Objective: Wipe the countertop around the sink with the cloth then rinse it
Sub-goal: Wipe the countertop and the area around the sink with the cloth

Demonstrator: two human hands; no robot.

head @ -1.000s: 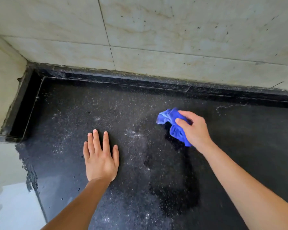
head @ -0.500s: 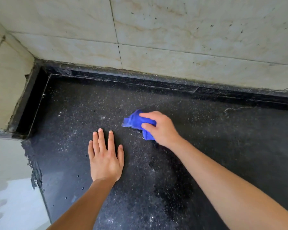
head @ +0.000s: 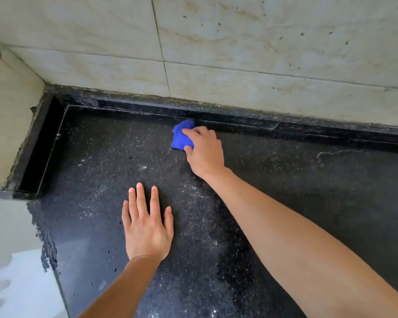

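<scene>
Blue cloth (head: 181, 136) bunched at back of black speckled desk (head: 308, 198), touching raised back edge (head: 239, 121) under tiled wall (head: 262, 65). Right hand (head: 205, 152) fingers (head: 194, 132) curled, clamped on cloth. Left hand (head: 147, 230) flat on desk nearer front, fingers straight & slightly apart.

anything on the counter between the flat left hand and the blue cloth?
Nothing in the head view: just bare black speckled stone countertop with whitish specks between the left hand and the crumpled blue cloth.
</scene>
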